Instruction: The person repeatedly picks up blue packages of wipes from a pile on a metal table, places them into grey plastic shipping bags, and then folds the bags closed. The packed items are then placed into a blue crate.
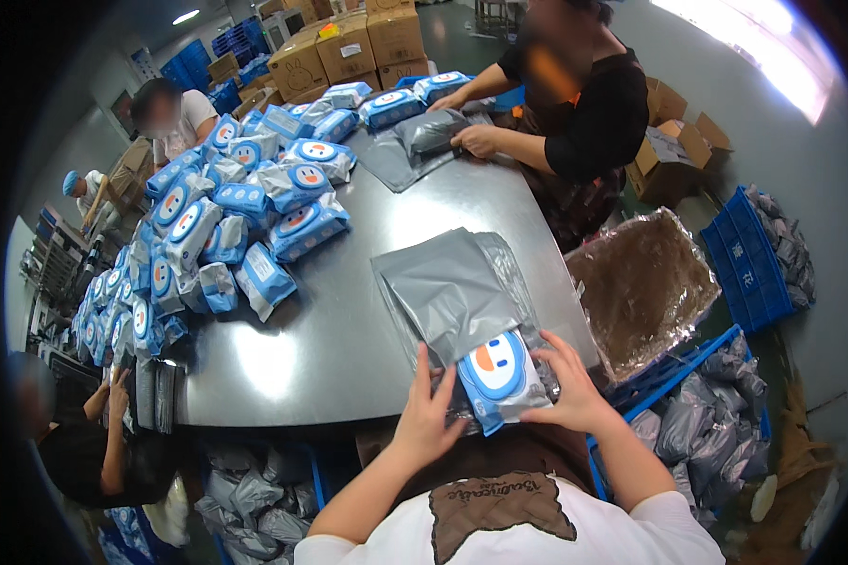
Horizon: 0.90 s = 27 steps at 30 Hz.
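A blue-and-white soft pack of wipes [493, 378] with a cartoon face lies at the near edge of the metal table. Its far end is inside the mouth of a grey plastic mailing bag [452, 297], which rests on more grey bags. My left hand [429, 410] is at the left side of the pack and the bag's mouth, fingers stretched and apart. On the other side, my right hand [572, 388] grips the pack's right edge, its thumb by the near corner and its fingers spread along the bag. The undersides of both hands are hidden.
A large heap of similar wipes packs [245, 198] covers the table's [339, 353] left side. Across the table, a co-worker [584, 113] handles a grey bag [431, 134]. A film-lined box [645, 287] and blue crates [678, 414] of filled grey bags stand right. Other people work at left.
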Each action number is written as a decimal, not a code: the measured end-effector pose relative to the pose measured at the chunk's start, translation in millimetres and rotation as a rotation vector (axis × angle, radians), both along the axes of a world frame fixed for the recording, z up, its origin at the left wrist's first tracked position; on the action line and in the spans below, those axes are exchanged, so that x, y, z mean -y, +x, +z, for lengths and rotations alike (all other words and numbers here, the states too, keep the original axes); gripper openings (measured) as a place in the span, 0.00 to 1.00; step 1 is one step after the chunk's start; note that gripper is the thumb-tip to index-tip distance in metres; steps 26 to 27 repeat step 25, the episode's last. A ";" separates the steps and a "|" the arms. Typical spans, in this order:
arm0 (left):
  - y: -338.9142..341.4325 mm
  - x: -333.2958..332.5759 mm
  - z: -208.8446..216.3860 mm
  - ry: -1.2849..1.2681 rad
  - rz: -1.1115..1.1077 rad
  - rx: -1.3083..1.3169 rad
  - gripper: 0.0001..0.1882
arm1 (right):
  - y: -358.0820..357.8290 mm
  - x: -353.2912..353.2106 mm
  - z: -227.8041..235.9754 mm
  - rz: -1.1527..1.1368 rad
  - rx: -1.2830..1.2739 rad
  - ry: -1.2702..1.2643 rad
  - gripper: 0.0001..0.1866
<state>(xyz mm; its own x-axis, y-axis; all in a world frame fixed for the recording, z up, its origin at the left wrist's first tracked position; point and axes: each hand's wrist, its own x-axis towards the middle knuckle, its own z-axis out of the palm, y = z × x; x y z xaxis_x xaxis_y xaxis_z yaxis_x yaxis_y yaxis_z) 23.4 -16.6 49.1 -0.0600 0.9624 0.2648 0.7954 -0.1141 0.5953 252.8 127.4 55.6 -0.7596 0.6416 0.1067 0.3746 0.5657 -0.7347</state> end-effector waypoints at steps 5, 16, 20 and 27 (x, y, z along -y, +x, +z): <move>21.2 -10.4 6.4 -0.210 0.124 -0.245 0.47 | -17.9 -18.1 0.1 0.162 0.258 0.119 0.52; 24.5 -5.6 -21.6 0.026 0.211 0.127 0.21 | -32.8 65.1 -23.0 0.210 -0.262 0.500 0.12; 13.3 -10.5 -43.0 0.059 0.107 0.195 0.21 | -87.3 53.1 -33.4 0.019 -0.053 0.432 0.10; 7.6 -2.8 -33.9 0.147 0.068 0.265 0.25 | -93.6 24.3 -31.1 0.107 0.050 0.117 0.15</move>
